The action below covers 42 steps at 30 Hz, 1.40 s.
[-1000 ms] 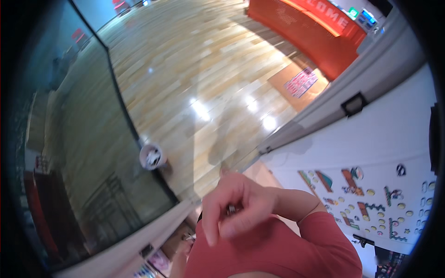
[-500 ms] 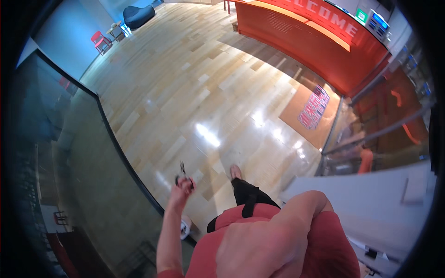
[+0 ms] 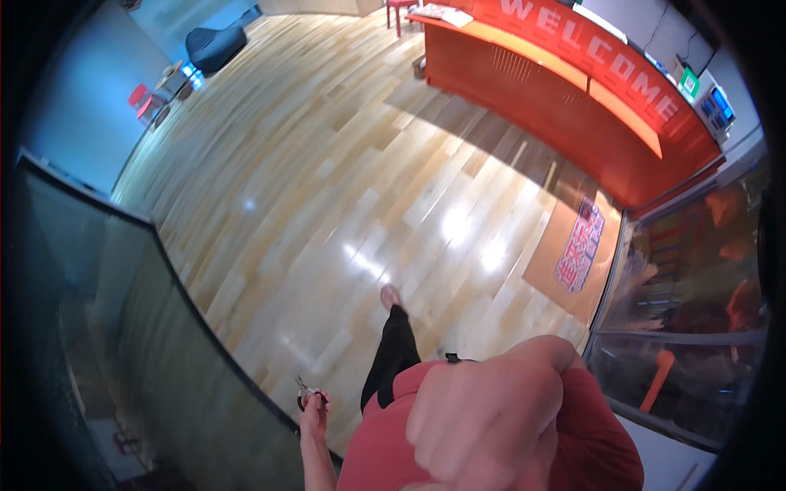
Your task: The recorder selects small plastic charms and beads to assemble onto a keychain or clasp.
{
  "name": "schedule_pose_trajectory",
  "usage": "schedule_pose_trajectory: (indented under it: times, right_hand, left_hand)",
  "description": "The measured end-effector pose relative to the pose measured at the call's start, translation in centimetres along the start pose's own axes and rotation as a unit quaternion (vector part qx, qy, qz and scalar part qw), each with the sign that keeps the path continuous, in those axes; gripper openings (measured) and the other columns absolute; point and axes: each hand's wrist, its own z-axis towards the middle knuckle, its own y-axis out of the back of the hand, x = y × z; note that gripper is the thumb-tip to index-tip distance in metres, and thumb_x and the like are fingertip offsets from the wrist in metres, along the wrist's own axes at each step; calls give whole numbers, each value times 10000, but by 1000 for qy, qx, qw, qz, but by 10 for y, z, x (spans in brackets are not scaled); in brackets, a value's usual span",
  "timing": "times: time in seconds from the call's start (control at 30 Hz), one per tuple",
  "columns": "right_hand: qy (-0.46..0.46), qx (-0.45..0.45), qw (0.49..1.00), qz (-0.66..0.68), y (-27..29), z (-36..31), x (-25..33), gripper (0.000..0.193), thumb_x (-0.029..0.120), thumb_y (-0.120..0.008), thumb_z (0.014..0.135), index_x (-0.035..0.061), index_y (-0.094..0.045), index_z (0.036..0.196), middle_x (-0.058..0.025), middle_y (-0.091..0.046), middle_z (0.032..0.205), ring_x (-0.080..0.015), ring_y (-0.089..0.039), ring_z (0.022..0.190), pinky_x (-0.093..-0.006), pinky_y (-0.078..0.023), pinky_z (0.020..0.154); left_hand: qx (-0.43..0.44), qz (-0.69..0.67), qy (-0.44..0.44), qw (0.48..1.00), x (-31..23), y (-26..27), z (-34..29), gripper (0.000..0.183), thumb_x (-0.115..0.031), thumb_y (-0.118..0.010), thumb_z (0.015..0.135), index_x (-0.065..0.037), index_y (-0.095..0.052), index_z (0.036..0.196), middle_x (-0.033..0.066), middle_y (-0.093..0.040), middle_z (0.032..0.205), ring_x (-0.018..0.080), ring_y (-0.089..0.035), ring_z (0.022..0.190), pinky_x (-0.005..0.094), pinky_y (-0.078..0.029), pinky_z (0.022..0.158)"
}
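The left hand's [image 3: 314, 413] grip is closed around the scissor-like tool [image 3: 304, 390] above the floor [image 3: 270, 155] — maybe tips-away to stop poking — but I can't tell if the curled right hand [image 3: 489, 417] holds anything.

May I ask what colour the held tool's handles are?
The handles look black in the head view.

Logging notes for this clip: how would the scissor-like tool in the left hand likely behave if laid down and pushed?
The scissor-like tool in the left hand would likely stay stiff, since its prongs look metallic. It may pivot open or shut, as its dark handles stand apart. That spread shape suggests sliding rather than rolling.
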Motion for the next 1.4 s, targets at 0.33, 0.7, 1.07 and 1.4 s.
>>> schedule_pose_trajectory:
  times: [0.33, 0.7, 1.07, 1.4]
  right_hand:
    - [-3, -254, 723, -643, 241, 17, -64, 274, 20, -667, 679, 92, -675, 944, 20, -478, 635, -96, -463, 476, -224, -355, 462]
    - [-60, -491, 630, -599, 606, -93, -115, 66, 7, -640, 777, 47, -665, 823, -4, -522, 635, -114, -514, 538, -241, -382, 476]
    - [-333, -629, 701, 35, 954, -282, -394, 306, 238, -487, 1013, -13, -660, 984, 55, -429, 594, -34, -377, 516, -205, -315, 474]
    - [-404, -761, 508, 0, 1206, -386, -417, 405, 370, -476, 1012, 10, -663, 1016, 44, -436, 586, -39, -394, 502, -212, -325, 468]
  left_hand:
    - [246, 124, -101, 956, -322, -451, 224, 146, -61, -579, 896, 3, -597, 1026, 81, -637, 888, 165, -630, 790, 270, -490, 670]
    - [146, 151, -40, 977, -481, -595, 447, 135, -51, -583, 882, -11, -590, 1011, 106, -644, 904, 201, -646, 789, 309, -525, 679]
    - [58, 267, -162, 948, -664, -780, 666, 155, -55, -618, 871, 13, -619, 1009, 69, -649, 832, 151, -652, 694, 271, -546, 589]
    - [298, 486, -408, 713, -793, -1185, 835, 177, 33, -667, 767, -3, -671, 941, 71, -622, 761, 118, -599, 639, 232, -499, 609]
